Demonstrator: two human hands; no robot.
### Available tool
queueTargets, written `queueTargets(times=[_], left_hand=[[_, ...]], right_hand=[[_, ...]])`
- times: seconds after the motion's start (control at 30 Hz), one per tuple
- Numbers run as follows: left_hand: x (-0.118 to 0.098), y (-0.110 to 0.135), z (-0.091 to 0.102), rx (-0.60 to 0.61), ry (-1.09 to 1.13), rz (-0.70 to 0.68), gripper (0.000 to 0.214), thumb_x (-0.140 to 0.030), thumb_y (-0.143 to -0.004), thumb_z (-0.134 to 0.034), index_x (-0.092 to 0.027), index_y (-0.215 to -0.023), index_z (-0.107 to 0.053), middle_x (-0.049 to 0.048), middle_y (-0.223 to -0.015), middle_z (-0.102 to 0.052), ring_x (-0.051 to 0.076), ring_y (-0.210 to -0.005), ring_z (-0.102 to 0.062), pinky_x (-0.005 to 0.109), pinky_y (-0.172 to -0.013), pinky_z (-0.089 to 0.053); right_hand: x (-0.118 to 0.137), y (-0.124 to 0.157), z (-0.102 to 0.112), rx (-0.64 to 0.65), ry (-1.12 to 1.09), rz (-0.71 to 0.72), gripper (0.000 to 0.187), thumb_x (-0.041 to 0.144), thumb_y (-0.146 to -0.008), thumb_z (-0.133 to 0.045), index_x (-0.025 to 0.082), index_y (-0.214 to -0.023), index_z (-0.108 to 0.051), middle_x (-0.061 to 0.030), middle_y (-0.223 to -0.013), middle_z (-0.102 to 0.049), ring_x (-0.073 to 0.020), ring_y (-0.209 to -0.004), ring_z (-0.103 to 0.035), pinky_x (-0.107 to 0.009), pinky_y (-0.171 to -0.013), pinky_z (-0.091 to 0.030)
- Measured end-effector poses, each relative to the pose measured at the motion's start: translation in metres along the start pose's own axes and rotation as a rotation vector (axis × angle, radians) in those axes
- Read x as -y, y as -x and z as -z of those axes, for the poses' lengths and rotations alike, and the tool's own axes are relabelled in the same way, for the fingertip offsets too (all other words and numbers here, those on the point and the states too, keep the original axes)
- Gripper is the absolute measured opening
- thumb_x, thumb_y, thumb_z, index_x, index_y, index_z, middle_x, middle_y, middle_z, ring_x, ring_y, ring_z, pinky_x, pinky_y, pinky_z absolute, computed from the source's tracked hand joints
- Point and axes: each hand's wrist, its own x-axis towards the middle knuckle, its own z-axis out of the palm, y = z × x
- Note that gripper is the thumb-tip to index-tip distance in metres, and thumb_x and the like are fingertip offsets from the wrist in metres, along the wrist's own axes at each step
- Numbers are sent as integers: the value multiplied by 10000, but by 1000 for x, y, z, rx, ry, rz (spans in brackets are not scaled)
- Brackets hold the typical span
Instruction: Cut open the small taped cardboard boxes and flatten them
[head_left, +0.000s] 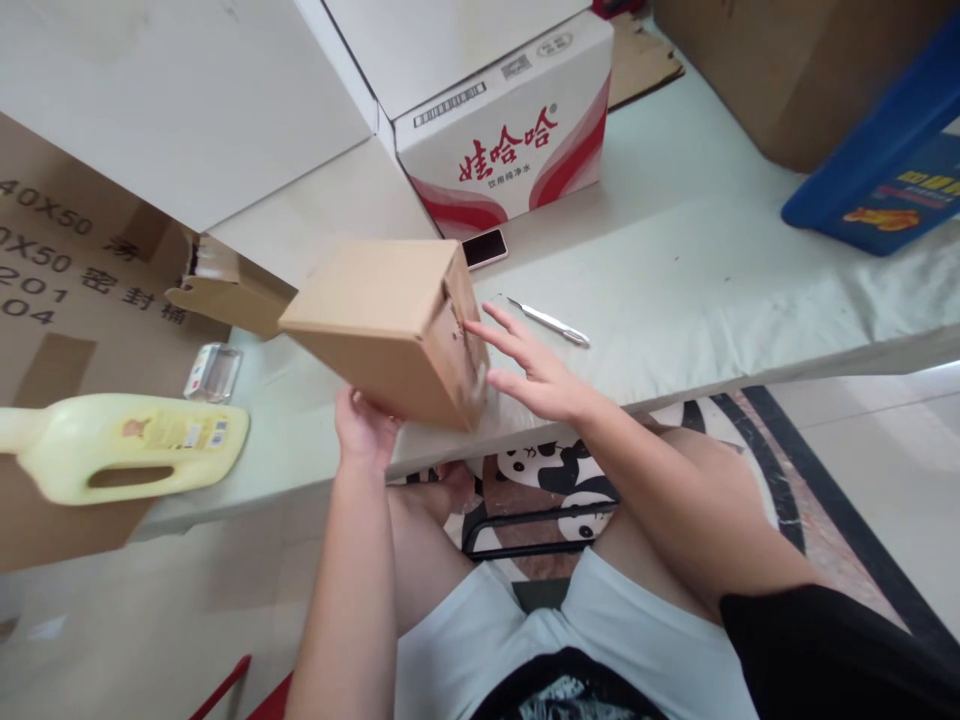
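A plain brown cardboard box [352, 365] is tilted above the near edge of the table, its right end turned toward my right hand. My left hand [364, 430] grips the box from below at its lower left edge; part of the fingers is hidden beneath it. With fingers spread, my right hand [529, 370] is at the box's right end, fingertips at or very near a torn-looking slot there. Just right of the box, a slim silver craft knife [551, 322] lies on the table. Behind the box is a phone [485, 249] with a dark screen.
A white and red water carton [510, 140] stands at the back. Large white boxes [187, 90] rise at the left, beside a yellow jug [142, 447] and a small clear case [214, 372]. A blue container [877, 160] is at the right. The cloth-covered table [697, 290] ends above my legs.
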Motion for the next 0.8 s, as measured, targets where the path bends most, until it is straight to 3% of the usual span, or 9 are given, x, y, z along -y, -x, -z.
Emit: queueTargets(times=[0.07,0.17,0.27,0.33,0.4,0.5,0.6,0.7,0.8], left_hand=[[6,14,-3,211,-11,149,553,-663,-767,-519,-172,-971,-672,113,-901,-729,206,-712,-666,296,-557,-532],[12,32,-9,399,-152,244,570,-656,-782,-555,-170,-1048,-687,117,-877,-747,250,-696,-696,332,-537,-532],[16,39,-15,493,-474,305,459,-564,-730,-657,-139,-892,-715,86,-603,-667,230,-475,-607,286,-384,-376],[16,38,-17,474,-581,270,379,-495,-714,-708,-138,-842,-712,69,-583,-649,217,-503,-619,267,-406,-381],[13,35,-18,320,-554,93,347,-456,-754,-702,-164,-941,-705,84,-790,-727,225,-735,-701,283,-559,-510],[3,35,-22,90,-502,-463,387,-451,-876,-590,-215,-1173,-665,107,-1245,-705,244,-1201,-644,393,-983,-546],[-6,41,-31,225,-618,-918,395,-462,-944,-514,-235,-1225,-673,91,-1391,-640,268,-1396,-514,500,-1189,-397],[-2,44,-42,330,-752,-1068,378,-473,-965,-479,-231,-1154,-700,81,-1314,-677,274,-1358,-537,548,-1220,-348],[13,42,-49,268,-687,-1157,427,-448,-995,-359,-209,-1139,-683,100,-1243,-681,261,-1274,-585,544,-1223,-340]], right_hand=[[-1,1,0,-3,-20,89,687,623,-923,-531,294,-1522,-462,-70,-1690,-302,-290,-1594,-197,-560,-1276,-213],[-1,2,4,-52,-76,133,667,554,-913,-551,284,-1516,-459,-77,-1679,-328,-292,-1574,-262,-533,-1249,-300],[0,2,7,-161,-106,36,477,453,-906,-538,283,-1346,-607,-81,-1637,-407,-297,-1521,-374,-538,-1177,-404],[1,0,7,-226,-71,-82,329,383,-878,-554,271,-1154,-691,-82,-1556,-516,-311,-1474,-443,-549,-1124,-449],[3,-1,7,-251,-55,-175,255,330,-853,-566,267,-1059,-703,-78,-1457,-609,-306,-1412,-514,-536,-1084,-477],[5,-3,7,-219,-83,-204,273,322,-869,-540,265,-1093,-686,-67,-1307,-699,-263,-1242,-637,-489,-1041,-506],[4,-5,11,-248,35,-238,338,362,-940,-452,227,-1162,-667,-93,-1208,-725,-250,-1118,-671,-461,-984,-524],[-2,-5,17,-290,477,-352,377,304,-944,-433,190,-1228,-652,-141,-1227,-696,-296,-1109,-639,-482,-967,-487],[-13,-4,23,-197,866,-500,437,234,-902,-473,175,-1311,-613,-186,-1306,-635,-343,-1119,-597,-485,-924,-463]])
